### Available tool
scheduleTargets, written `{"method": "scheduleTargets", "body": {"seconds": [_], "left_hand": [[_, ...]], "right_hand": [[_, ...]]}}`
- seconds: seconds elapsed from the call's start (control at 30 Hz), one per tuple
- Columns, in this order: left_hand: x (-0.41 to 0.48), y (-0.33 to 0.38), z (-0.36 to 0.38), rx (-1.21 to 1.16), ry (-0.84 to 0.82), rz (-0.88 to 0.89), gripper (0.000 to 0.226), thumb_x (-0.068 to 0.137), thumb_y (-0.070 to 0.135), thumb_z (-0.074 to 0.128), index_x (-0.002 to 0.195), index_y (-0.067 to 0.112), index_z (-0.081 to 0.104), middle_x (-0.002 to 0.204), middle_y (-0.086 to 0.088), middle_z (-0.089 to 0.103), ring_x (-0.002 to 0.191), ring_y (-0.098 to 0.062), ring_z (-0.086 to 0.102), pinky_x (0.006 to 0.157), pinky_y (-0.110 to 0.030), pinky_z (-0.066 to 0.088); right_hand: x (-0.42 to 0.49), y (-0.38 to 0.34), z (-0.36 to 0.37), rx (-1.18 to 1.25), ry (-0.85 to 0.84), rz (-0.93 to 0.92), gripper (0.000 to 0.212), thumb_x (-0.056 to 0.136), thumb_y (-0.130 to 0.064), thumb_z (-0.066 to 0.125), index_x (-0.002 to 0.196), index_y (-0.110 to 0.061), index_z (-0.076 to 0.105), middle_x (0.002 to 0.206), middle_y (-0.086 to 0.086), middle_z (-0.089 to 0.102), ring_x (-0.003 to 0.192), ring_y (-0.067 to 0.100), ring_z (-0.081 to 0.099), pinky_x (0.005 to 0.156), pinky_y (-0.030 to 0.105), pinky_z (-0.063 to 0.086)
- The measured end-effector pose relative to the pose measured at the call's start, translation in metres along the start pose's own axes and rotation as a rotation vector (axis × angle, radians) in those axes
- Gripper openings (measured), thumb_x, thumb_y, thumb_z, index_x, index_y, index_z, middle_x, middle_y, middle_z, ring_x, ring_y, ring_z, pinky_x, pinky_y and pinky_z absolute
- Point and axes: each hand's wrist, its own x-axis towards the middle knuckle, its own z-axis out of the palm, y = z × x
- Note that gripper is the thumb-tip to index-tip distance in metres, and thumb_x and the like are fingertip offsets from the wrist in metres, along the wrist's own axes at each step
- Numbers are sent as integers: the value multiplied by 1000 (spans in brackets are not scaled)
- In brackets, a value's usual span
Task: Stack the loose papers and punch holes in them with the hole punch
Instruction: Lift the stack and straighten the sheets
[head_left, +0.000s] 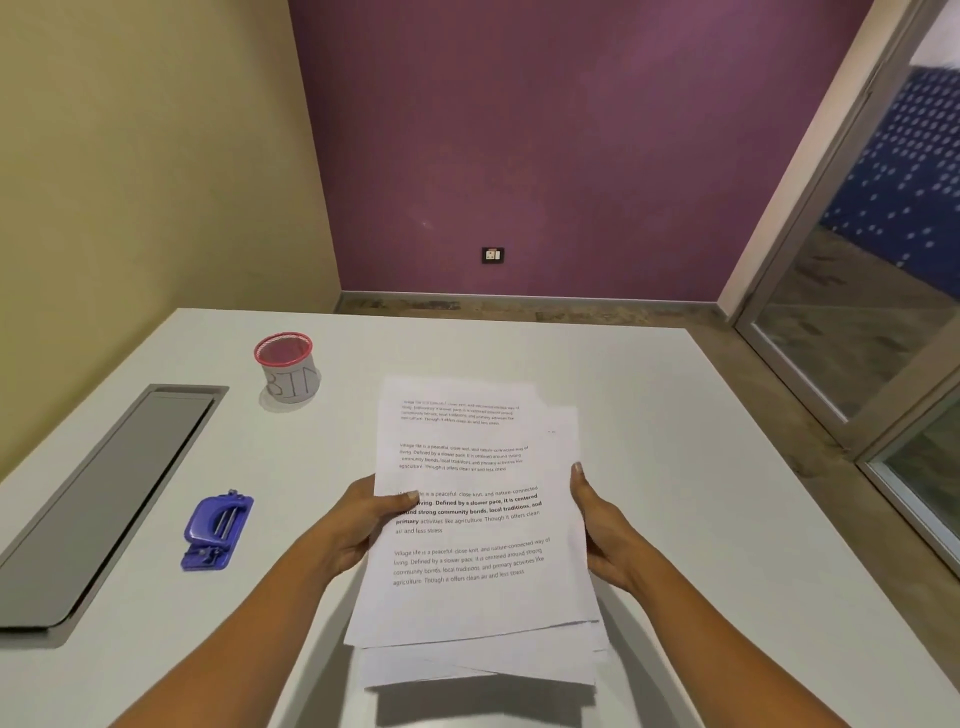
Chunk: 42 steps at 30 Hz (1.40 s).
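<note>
Papers (478, 525) gathered, held above the white surface (675, 441) at lower centre of the frame. Left hand (358, 525) grip closed on their left edge, thumb on top; right hand (597, 525) grip closed on the right edge. I read stacking as partly done: bottom edges fan unevenly, need squaring. Blue hole punch (218, 530) sits untouched at lower left, well apart. Punching remains. Red-rimmed bin cup (288, 369) stands behind it.

Head-worn view, forward and downward
</note>
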Motion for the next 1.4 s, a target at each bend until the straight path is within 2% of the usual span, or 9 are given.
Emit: {"method": "scheduleTargets", "body": {"seconds": [0.17, 0.23, 0.33, 0.4, 0.6, 0.73, 0.97, 1.2, 1.4], "left_hand": [[0, 5, 3, 41, 43, 110, 27, 80, -8, 58, 102, 7, 63, 90, -4, 74, 75, -19, 73, 59, -25, 57], [0, 9, 6, 24, 83, 159, 26, 81, -9, 58, 100, 8, 63, 86, -4, 74, 73, -19, 72, 59, -25, 58], [-2, 16, 10, 34, 131, 238, 27, 81, -6, 59, 105, 8, 61, 97, -10, 70, 85, -26, 68, 73, -34, 57], [-2, 19, 9, 27, 148, 282, 28, 81, -6, 59, 106, 6, 61, 104, -14, 66, 91, -31, 64, 84, -40, 52], [-1, 20, 6, 100, 141, 386, 32, 75, -10, 64, 97, 13, 64, 104, -8, 67, 96, -25, 62, 90, -37, 48], [-1, 14, 8, 156, 88, 373, 31, 72, 2, 73, 92, 24, 66, 90, 10, 74, 85, -7, 69, 77, -24, 51], [2, 19, 16, 148, 127, 420, 18, 78, 5, 67, 85, 22, 69, 81, 12, 73, 79, -7, 67, 69, -17, 51], [1, 20, 13, 169, 110, 447, 24, 75, 7, 71, 91, 24, 68, 95, 5, 72, 82, -4, 69, 73, -19, 52], [0, 18, 17, 174, 125, 465, 20, 79, 8, 68, 86, 26, 68, 79, 16, 74, 75, 2, 68, 63, -12, 52]], "right_hand": [[3, -1, 13, -208, 45, -176, 38, 81, -25, 68, 116, -9, 62, 113, 7, 70, 104, 21, 66, 98, 39, 49], [4, -3, 20, -258, 99, -269, 32, 78, -19, 71, 109, -13, 65, 108, 5, 71, 99, 20, 68, 94, 38, 52], [7, -6, 29, -210, 158, -367, 27, 76, -15, 74, 101, -18, 66, 96, -3, 72, 82, 9, 71, 70, 24, 56], [7, -9, 31, -213, 201, -411, 21, 73, -17, 76, 90, -25, 66, 90, -8, 71, 78, 5, 69, 63, 17, 53], [2, -9, 29, -196, 238, -443, 27, 70, -15, 78, 88, -28, 63, 91, -13, 69, 85, 5, 64, 69, 18, 49], [2, -4, 27, -244, 218, -428, 26, 68, -14, 80, 84, -28, 65, 89, -13, 70, 84, 7, 65, 65, 18, 49], [2, -10, 30, -250, 220, -469, 20, 71, -14, 78, 80, -27, 67, 79, -16, 72, 69, -1, 69, 53, 11, 51], [0, -16, 27, -283, 192, -489, 25, 69, -13, 79, 87, -26, 68, 90, -8, 72, 87, 13, 67, 74, 26, 51], [0, -16, 31, -262, 231, -501, 19, 74, -14, 75, 83, -29, 66, 87, -9, 70, 83, 14, 65, 71, 28, 51]]}}
